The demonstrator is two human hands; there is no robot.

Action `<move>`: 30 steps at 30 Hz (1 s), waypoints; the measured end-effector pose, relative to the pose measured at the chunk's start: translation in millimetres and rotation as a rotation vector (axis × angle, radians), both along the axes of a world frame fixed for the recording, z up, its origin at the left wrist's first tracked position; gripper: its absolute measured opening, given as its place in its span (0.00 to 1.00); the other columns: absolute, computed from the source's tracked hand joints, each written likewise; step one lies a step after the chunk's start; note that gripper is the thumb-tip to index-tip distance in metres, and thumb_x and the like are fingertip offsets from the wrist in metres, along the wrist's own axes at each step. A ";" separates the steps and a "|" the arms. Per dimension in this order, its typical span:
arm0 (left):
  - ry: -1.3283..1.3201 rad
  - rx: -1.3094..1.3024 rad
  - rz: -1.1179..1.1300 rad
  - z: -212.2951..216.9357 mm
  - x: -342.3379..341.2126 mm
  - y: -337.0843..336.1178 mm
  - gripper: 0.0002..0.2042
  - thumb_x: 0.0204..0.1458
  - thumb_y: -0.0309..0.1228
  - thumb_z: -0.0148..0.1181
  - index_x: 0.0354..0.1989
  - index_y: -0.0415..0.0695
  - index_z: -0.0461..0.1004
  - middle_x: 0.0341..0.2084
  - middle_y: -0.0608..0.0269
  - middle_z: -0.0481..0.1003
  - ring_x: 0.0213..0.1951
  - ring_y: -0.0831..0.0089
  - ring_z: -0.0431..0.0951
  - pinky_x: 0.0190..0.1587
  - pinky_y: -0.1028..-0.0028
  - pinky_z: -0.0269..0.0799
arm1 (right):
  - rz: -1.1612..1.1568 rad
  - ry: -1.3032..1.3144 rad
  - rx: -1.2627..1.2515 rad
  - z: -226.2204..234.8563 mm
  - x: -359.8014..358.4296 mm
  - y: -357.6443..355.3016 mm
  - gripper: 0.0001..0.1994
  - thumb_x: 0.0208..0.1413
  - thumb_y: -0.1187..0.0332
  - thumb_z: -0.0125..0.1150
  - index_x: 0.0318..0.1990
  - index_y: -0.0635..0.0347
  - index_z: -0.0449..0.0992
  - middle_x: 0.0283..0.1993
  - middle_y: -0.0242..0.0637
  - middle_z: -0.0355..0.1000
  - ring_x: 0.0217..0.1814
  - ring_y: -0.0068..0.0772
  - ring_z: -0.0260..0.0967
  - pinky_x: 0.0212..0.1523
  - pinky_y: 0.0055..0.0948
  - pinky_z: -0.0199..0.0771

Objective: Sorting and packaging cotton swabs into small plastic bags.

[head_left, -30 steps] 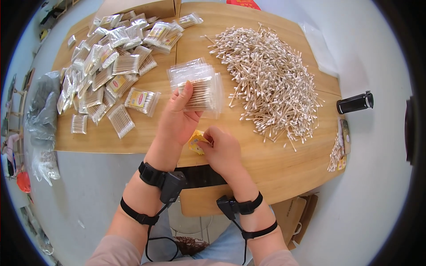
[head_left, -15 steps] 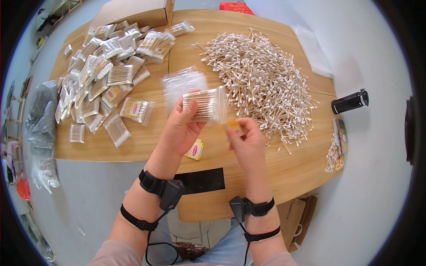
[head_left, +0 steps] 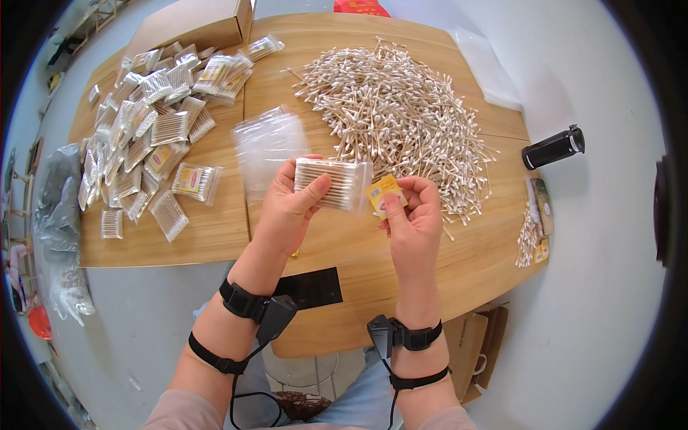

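Observation:
My left hand [head_left: 292, 198] is closed round a clear plastic bag of cotton swabs [head_left: 326, 175], thumb across its front. The swabs lie side by side in a flat row, and the bag's end points right. Close to that end, my right hand [head_left: 414, 215] pinches a small yellow printed card [head_left: 385, 195] between thumb and fingers. Card and bag almost meet; I cannot tell whether they touch. Flat clear bags [head_left: 266, 143] lie behind my left hand. Beyond my right hand spreads a large heap of loose cotton swabs [head_left: 401, 115].
Filled swab packs [head_left: 170, 129] are piled on the table's left, before a cardboard box [head_left: 188, 29]. A black flat object [head_left: 309, 288] lies near the front edge. To the right are a black cylinder [head_left: 553, 147] and a small swab cluster [head_left: 529, 240]. A grey plastic bag [head_left: 61, 208] hangs at far left.
My right hand has moved slightly right, and the yellow card now shows more plainly. My left thumb lies further across the bag. The whole view has shifted a little.

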State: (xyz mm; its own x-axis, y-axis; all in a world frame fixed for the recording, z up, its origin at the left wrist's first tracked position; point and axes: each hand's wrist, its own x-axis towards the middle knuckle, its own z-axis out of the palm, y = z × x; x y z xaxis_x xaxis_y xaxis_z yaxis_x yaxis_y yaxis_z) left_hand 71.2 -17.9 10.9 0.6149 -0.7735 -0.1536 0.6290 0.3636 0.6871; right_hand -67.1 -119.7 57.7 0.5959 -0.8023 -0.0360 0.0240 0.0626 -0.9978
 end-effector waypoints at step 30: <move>0.024 0.057 -0.135 -2.8 -8.0 -3.1 0.18 0.55 0.28 0.60 0.53 0.41 0.66 0.42 0.63 0.75 0.42 0.76 0.77 0.45 0.75 0.76 | 0.186 -0.060 0.215 -7.9 -13.9 -18.4 0.06 0.59 0.74 0.56 0.43 0.62 0.76 0.31 0.28 0.73 0.27 0.13 0.64 0.24 0.14 0.60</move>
State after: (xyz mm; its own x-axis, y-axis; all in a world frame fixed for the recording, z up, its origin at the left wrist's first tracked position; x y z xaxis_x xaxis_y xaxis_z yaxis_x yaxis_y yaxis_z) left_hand 63.2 -21.1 8.1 0.5011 -0.8386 -0.2135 0.6863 0.2348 0.6884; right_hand -81.1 -138.2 49.8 0.7381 -0.6570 -0.1537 0.0511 0.2815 -0.9582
